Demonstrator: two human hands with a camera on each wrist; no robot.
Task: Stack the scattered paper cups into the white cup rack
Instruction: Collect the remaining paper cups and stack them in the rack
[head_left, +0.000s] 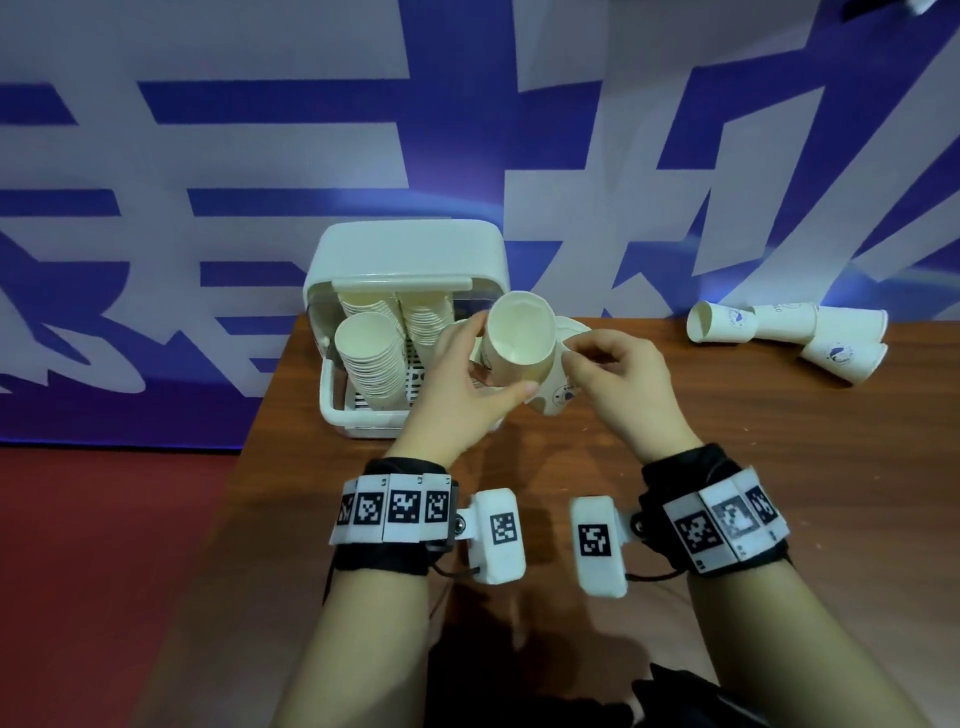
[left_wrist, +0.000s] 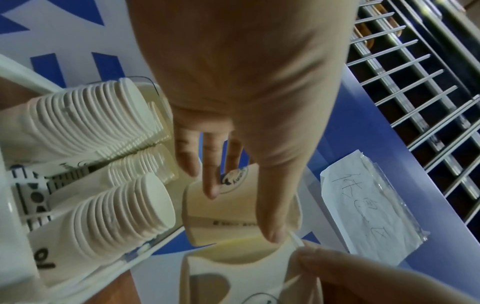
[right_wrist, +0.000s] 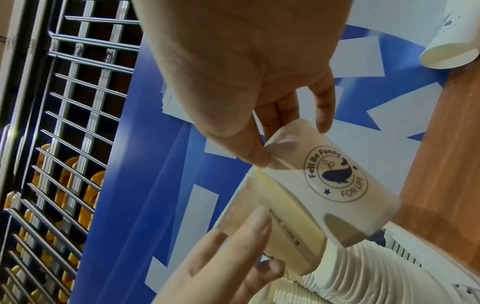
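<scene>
Paper cup (right_wrist: 335, 185) printed "Fell Be Funny FOR LIFE", pinched by right hand (right_wrist: 244, 82)

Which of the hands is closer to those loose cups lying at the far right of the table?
Right. The right hand is between the loose cups and the left hand, which is by the white cup rack.

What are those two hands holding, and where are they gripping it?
The left hand grips a paper cup round its side wall, mouth toward the camera. The right hand pinches the base end of a second cup being nested into it.
</scene>
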